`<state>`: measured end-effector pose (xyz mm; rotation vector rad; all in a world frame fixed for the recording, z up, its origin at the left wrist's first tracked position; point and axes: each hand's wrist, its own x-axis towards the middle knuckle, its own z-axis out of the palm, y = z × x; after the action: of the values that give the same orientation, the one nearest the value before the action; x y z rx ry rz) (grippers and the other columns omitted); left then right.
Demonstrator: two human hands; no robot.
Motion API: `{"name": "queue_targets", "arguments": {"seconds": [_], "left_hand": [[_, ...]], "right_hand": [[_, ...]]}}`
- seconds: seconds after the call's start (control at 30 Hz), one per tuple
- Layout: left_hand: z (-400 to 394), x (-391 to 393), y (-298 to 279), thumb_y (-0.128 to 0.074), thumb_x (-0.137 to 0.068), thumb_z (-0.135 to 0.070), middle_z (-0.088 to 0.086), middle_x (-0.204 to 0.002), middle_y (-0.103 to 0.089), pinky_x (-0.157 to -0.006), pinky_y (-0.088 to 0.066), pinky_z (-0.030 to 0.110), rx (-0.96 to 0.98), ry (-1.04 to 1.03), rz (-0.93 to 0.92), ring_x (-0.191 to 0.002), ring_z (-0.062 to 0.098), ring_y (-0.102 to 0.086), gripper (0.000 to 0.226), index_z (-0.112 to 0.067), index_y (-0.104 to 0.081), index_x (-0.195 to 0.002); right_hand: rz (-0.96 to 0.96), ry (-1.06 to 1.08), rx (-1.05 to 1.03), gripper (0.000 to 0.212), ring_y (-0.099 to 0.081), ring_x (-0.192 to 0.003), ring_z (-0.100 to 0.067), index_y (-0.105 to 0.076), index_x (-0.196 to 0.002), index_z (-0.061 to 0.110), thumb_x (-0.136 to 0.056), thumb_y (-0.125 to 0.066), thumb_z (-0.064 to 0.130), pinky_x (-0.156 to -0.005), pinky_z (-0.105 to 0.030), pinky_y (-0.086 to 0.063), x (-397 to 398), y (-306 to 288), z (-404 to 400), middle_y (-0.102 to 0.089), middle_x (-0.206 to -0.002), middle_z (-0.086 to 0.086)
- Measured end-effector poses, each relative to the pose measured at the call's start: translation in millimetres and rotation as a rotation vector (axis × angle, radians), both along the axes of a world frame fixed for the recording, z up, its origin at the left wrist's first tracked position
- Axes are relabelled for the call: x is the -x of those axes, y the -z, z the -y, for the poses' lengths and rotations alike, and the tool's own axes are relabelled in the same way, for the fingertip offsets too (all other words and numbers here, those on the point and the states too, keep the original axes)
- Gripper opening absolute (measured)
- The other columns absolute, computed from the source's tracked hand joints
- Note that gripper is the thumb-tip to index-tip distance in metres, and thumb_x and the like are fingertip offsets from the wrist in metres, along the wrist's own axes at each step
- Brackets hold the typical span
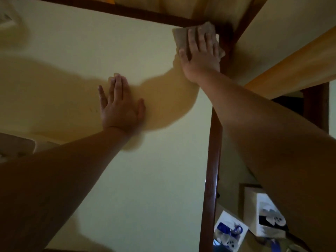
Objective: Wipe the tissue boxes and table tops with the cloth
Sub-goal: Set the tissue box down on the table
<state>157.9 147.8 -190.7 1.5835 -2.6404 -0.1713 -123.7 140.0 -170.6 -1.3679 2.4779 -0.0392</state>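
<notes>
Pale table top (145,179), dark wood edge. Right hand (199,51), fingers spread, presses cloth (181,36) flat at far corner. Left hand (121,106) rests flat, fingers spread. Risk: cloth slides off the edge; tissue boxes (269,213) lower right unwiped.

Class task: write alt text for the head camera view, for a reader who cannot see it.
A person's right hand presses a cloth flat at the far right corner of a pale table top with a dark wooden rim. The left hand rests open and flat on the table, and tissue boxes sit beyond its right edge.
</notes>
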Motion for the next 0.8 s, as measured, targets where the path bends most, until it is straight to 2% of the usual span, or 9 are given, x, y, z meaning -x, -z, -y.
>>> {"name": "queue_targets", "arguments": {"seconds": [0.2,0.5,0.67,0.8], "left_hand": [[-0.1,-0.5,-3.4,-0.029,-0.096,-0.049,0.019,-0.17,-0.014,-0.127,0.007,0.053,-0.014,0.009,-0.012,-0.159,0.031,-0.008,0.084,0.002,-0.015,-0.161],[-5.4,-0.7,-9.3,-0.025,-0.099,-0.049,0.023,-0.169,-0.012,-0.129,-0.005,0.052,-0.067,0.018,0.017,-0.158,0.036,-0.008,0.082,0.005,-0.013,-0.16],[-5.4,-0.1,-14.5,-0.021,-0.101,-0.049,0.023,-0.17,-0.009,-0.126,0.008,0.053,-0.097,0.024,0.121,-0.158,0.036,-0.005,0.081,0.005,-0.008,-0.161],[-0.2,3.4,-28.9,-0.02,-0.102,-0.048,0.03,-0.167,-0.013,-0.127,0.005,0.058,-0.121,0.085,0.269,-0.156,0.043,-0.01,0.081,0.01,-0.009,-0.158]], "right_hand": [[0.026,0.028,0.094,0.072,0.008,-0.164,-0.028,0.009,-0.169,0.027,-0.11,-0.016,0.06,-0.132,-0.049,0.005,-56.3,1.8,-68.2,0.01,-0.178,-0.006],[0.078,0.052,0.109,0.071,0.012,-0.164,-0.025,0.004,-0.17,0.03,-0.111,-0.025,0.057,-0.131,-0.047,0.011,-167.9,5.6,-183.4,0.009,-0.178,0.0],[0.107,0.074,0.07,0.072,0.021,-0.162,-0.024,0.011,-0.169,0.031,-0.111,-0.024,0.057,-0.13,-0.045,0.015,-225.9,2.5,-229.0,0.017,-0.177,0.0],[0.151,0.109,-0.001,0.072,0.027,-0.16,-0.023,0.018,-0.167,0.032,-0.111,-0.02,0.057,-0.129,-0.045,0.017,-277.8,-4.3,-264.3,0.025,-0.175,0.002]]}}
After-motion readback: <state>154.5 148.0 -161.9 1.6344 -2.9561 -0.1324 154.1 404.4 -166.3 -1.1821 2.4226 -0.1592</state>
